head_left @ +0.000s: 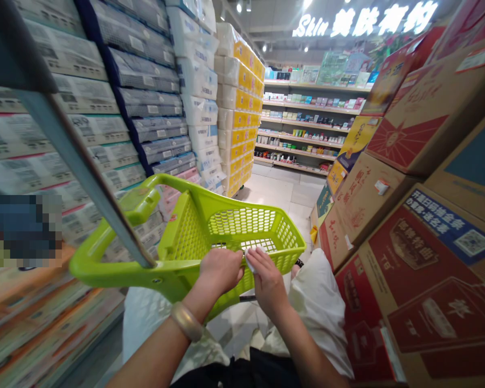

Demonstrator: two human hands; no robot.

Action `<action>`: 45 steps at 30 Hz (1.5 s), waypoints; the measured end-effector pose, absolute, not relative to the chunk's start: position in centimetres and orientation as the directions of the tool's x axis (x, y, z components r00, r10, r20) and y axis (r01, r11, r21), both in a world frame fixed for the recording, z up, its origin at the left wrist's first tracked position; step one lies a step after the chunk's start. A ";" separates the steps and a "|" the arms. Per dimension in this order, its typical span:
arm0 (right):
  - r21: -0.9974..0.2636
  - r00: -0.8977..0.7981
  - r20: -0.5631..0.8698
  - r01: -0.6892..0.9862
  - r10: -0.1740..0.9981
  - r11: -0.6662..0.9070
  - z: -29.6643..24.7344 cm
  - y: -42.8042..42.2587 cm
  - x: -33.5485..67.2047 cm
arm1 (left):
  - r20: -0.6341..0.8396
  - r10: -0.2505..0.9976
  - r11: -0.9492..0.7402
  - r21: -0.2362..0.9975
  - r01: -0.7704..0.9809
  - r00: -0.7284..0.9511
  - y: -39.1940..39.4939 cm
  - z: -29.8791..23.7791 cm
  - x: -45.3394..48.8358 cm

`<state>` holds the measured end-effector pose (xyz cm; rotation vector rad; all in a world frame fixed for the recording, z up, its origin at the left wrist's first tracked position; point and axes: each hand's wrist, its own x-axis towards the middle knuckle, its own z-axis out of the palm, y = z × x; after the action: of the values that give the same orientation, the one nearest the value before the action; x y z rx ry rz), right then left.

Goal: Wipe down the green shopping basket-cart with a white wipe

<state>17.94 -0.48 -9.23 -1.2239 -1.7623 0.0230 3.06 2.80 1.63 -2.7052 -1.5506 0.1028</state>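
Note:
A bright green plastic shopping cart (194, 196) with perforated basket walls stands in front of me, and its basket holds nothing that I can see. My left hand (221, 268), with a gold-coloured bangle (186, 321) at the wrist, is closed over the near rim of the basket. Just right of it, my right hand (265, 277) presses a white wipe (250, 261) against the same rim. Its fingers lie over the wipe and partly hide it; tissue or cloth, I cannot tell.
A metal pole (84, 178) slants from the upper left to the cart's side. Stacked tissue packs (238, 102) line the left. Cardboard cartons (388, 210) rise close on the right. Pale floor tiles (281, 188) lead to product shelves (303, 121). The far left is blurred.

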 end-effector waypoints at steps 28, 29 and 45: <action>-0.461 -0.044 0.690 0.743 0.722 0.486 -9.4 -0.5 18.6 | -0.015 0.853 -0.521 -0.053 0.852 0.521 2.6 1.3 3.2; -0.474 0.004 0.688 0.760 0.725 0.445 -9.6 -0.3 19.0 | -0.014 0.851 -0.525 -0.057 0.849 0.525 2.6 1.3 3.2; -0.484 0.093 0.711 0.784 0.697 0.389 -10.0 -0.6 18.8 | 0.011 0.843 -0.536 -0.057 0.842 0.537 2.6 1.0 3.4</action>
<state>18.76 -0.59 -9.96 -1.3368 -1.6307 -0.1071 3.40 2.61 0.99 -2.7054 -1.4846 0.0270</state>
